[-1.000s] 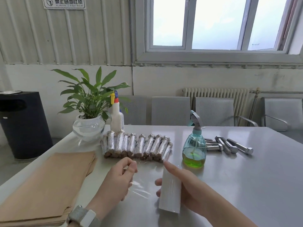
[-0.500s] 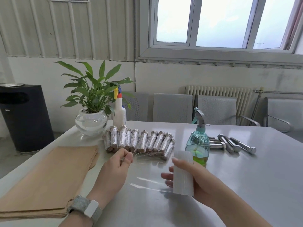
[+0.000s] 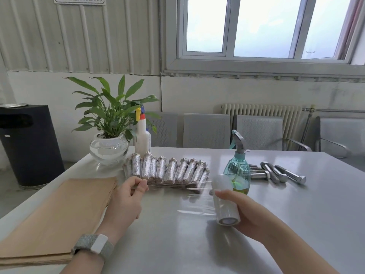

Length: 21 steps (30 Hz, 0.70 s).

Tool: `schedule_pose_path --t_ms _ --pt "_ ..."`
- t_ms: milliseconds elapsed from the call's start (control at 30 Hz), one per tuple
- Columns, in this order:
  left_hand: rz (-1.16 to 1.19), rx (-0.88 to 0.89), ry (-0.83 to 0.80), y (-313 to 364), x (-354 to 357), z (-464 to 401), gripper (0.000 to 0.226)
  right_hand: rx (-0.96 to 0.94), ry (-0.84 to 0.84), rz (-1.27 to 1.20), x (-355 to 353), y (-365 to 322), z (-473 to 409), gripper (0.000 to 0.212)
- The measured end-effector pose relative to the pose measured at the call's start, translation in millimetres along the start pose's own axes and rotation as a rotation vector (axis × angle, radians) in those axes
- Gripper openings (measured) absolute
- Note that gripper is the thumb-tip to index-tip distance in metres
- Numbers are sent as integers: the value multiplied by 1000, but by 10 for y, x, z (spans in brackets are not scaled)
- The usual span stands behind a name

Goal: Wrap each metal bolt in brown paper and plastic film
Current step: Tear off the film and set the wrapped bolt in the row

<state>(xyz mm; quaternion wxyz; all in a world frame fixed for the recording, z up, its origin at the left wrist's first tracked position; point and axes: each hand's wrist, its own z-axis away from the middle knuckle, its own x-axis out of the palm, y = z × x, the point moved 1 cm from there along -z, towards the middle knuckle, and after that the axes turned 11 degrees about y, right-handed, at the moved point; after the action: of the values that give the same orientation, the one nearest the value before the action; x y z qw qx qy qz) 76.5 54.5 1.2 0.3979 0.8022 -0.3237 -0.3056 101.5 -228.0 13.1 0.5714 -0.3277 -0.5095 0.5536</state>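
My right hand grips a white roll of plastic film just above the grey table. My left hand pinches the free edge of the film, and a clear sheet is stretched between hand and roll. Behind the sheet lies a row of several wrapped bolts, shiny with film. Several bare metal bolts lie at the right. A stack of brown paper lies at the left, beside my left wrist.
A teal spray bottle with green liquid stands just behind the roll. A potted plant in a glass bowl and a white spray bottle stand at the far left. Grey chairs line the far side; a black bin stands left.
My hands have moved apart, pulling a longer sheet of film off the roll. The right hand has tilted the roll and carried it rightwards; the left hand has lifted the film edge.
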Motion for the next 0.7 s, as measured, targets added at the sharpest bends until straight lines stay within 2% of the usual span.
schedule_pose_path --t_ms 233,433,600,700 --pt "41 -12 2 -28 0 -41 26 -7 7 19 -76 -23 -33 59" --pt "14 -72 -11 -105 -81 -90 28 109 -45 -91 -202 -100 -34 47" --pt "-24 -104 -33 -119 -134 -97 28 71 68 23 -304 -185 52 46" --pt "-81 -113 -91 -97 -147 -79 29 38 117 93 -404 -194 126 52"
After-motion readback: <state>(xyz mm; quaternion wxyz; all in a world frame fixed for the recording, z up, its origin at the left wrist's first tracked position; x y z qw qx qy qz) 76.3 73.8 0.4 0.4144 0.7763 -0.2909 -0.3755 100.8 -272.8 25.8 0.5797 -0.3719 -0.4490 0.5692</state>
